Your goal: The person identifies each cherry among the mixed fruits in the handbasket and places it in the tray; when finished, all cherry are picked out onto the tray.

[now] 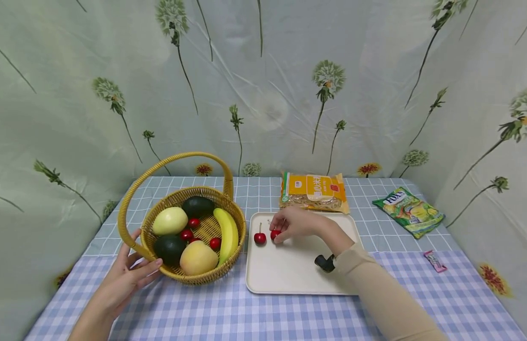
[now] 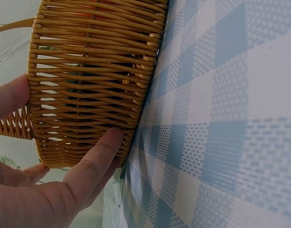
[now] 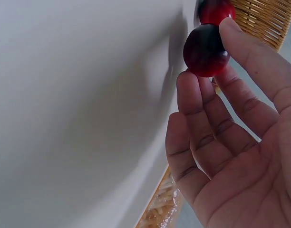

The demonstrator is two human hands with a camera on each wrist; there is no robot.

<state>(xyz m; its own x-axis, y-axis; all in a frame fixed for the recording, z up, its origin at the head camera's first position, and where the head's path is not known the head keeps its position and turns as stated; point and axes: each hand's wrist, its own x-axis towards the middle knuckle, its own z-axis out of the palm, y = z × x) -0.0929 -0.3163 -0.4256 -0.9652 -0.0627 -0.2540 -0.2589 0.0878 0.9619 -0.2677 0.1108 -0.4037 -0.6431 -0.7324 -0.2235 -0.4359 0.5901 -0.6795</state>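
My right hand (image 1: pixel 295 225) reaches over the white tray (image 1: pixel 289 279) and pinches a red cherry (image 3: pixel 206 50) between thumb and fingertips. Just left of it on the tray sits another cherry (image 1: pixel 260 238) with its stem up. At the left, my left hand (image 1: pixel 129 274) rests against the side of a yellow wicker basket (image 1: pixel 203 279), its fingers mostly straight and spread along the weave (image 2: pixel 93 85). Inside the basket lie a banana (image 1: pixel 227 232), a peach (image 1: pixel 198 258), two dark green fruits (image 1: pixel 169 249), a pale yellow-green fruit (image 1: pixel 170 221) and several cherries (image 1: pixel 187 235).
Behind the tray lies an orange noodle packet (image 1: pixel 314 192). A green candy bag (image 1: pixel 410 211) and a small pink wrapped sweet (image 1: pixel 435 261) are at the right. The basket's tall handle (image 1: pixel 195 154) arches above it. A flowered curtain (image 1: pixel 272 85) closes off the back and sides.
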